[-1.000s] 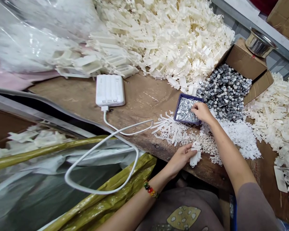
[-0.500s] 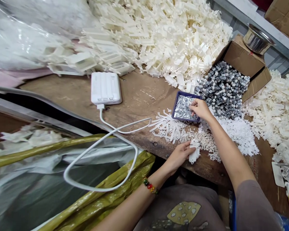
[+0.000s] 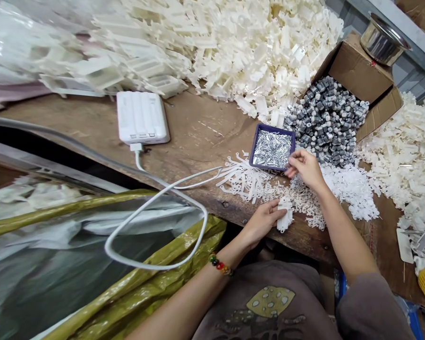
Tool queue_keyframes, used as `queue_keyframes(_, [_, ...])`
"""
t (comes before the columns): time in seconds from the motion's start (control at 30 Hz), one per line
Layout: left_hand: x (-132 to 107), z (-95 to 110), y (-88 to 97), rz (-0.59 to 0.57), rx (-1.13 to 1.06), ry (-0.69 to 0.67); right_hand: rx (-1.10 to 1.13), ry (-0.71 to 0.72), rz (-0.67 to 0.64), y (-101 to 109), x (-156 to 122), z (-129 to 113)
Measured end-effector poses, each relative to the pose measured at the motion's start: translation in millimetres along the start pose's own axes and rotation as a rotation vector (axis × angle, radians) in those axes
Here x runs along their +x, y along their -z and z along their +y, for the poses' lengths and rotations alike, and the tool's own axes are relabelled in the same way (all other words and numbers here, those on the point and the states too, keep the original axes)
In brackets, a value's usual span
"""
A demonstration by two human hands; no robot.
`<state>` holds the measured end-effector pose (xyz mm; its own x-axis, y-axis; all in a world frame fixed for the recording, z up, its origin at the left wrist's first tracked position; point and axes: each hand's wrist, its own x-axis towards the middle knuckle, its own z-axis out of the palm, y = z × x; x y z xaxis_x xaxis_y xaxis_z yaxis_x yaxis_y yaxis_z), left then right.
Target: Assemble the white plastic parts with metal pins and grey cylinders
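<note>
My left hand (image 3: 264, 221) grips a small white plastic part (image 3: 284, 215) at the near edge of the wooden table (image 3: 205, 134). My right hand (image 3: 305, 166) hovers just beside the near right corner of a small purple tray (image 3: 255, 141) filled with shiny metal pins (image 3: 272, 149). Its fingers are pinched together; what they hold is too small to make out. Thin white plastic strips (image 3: 242, 179) and small white bits (image 3: 343, 189) lie around both hands.
A huge heap of cream plastic parts (image 3: 255, 47) covers the far table. An open cardboard box (image 3: 361, 80) spills grey metal pieces (image 3: 327, 120). A white power bank (image 3: 141, 118) with its cable (image 3: 156, 208) lies left. A steel bowl (image 3: 382, 40) stands far right. Plastic sheeting hangs below left.
My right hand has drawn back out of the purple tray toward me, fingers pinched. The left hand keeps its hold on the white part. The view has shifted slightly.
</note>
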<state>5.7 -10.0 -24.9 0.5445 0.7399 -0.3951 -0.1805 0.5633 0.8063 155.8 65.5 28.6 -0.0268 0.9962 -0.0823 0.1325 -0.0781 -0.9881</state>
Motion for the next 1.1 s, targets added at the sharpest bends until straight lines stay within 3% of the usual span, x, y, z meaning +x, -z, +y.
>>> queue_keyframes(0.1, [0.8, -0.8, 0.9, -0.009, -0.019, 0.001, 0.004, -0.101, -0.094, 6.8, -40.5, 13.3])
queue_keyframes(0.27, [1.8, -0.6, 0.0, -0.04, -0.064, 0.035, -0.134, -0.143, -0.003, 8.1, -77.2, 40.7])
queue_keyframes(0.43, [-0.1, 0.6, -0.3, -0.022, -0.037, 0.028, -0.177, -0.07, 0.0, 4.6, -77.2, 37.3])
queue_keyframes(0.63, [0.0, -1.9, 1.6, -0.02, -0.005, -0.002, -0.304, -0.023, -0.085, 8.0, -80.6, 24.9])
queue_keyframes(0.87, [1.5, -6.2, 1.7, -0.038, -0.002, -0.047, -0.633, 0.102, -0.089, 2.1, -81.0, 22.3])
queue_keyframes(1.1, [1.4, -6.9, 1.6, -0.032, 0.008, -0.065, -0.622, 0.124, -0.05, 1.5, -82.2, 20.9])
